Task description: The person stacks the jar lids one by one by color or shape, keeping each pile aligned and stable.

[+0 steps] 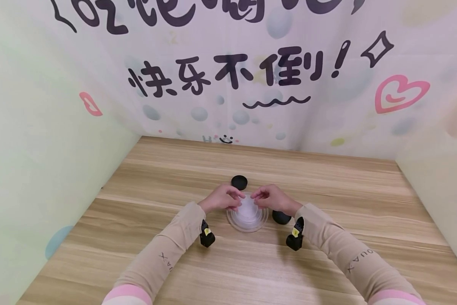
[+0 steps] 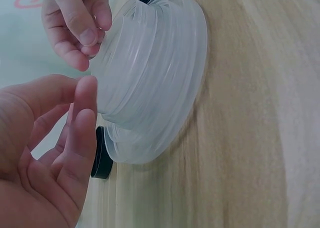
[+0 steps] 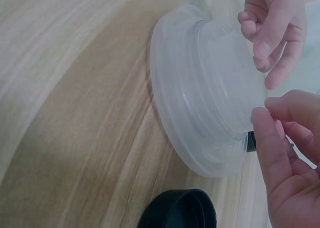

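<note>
A stepped stack of clear, frosted plastic lids (image 1: 247,222) stands on the table, widest at the bottom and narrower towards the top. My left hand (image 1: 225,198) is at the left side of the stack's top, its fingers loosely bent. Opposite it, my right hand (image 1: 271,199) has its thumb and fingertips right at the top lid's edge. Both wrist views show nothing enclosed by the fingers. Behind the stack lies a round black cup-like piece (image 1: 239,182). A second round black piece (image 3: 182,210), hollow with a raised rim, lies by my right wrist, partly hidden in the head view.
The wood-grain table (image 1: 167,178) runs back to a white printed cloth wall (image 1: 213,118) with dark lettering. Pale side walls (image 1: 41,169) border it left and right. A black wrist camera (image 1: 207,234) hangs below each forearm.
</note>
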Available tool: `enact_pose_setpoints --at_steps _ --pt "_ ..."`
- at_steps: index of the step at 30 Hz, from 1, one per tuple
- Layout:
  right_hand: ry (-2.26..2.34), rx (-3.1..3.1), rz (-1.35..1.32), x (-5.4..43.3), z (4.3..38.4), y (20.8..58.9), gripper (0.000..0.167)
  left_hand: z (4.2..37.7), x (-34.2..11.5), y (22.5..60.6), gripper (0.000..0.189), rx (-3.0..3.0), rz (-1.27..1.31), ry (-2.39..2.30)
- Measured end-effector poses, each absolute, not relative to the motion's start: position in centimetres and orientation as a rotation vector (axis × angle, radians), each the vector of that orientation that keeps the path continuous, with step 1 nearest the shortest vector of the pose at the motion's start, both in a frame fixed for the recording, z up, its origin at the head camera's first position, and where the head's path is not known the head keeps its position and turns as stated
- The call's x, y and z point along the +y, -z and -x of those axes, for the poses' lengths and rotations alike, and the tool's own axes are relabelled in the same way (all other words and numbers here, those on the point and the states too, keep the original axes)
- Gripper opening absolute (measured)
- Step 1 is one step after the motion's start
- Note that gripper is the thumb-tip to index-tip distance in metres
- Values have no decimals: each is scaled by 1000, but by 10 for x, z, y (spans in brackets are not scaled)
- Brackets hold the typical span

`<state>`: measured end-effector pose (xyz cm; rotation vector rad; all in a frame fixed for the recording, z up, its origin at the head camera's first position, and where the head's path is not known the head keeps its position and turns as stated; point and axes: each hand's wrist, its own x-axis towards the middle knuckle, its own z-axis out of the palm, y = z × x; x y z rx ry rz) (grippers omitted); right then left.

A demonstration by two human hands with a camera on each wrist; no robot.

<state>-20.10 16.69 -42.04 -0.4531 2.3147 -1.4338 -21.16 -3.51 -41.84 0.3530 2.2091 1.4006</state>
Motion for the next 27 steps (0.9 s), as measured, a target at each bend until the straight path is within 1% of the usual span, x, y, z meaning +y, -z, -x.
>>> enact_pose_setpoints --at_steps 11,17,27 --pt "1438 2296 437 170 203 421 21 214 -38 418 20 2221 -390 -1399" --pt "1422 2325 447 173 205 414 22 219 -43 415 25 2203 -399 -1417" --pt "1439 2367 508 167 215 405 23 230 -53 399 28 2246 -329 -1506"
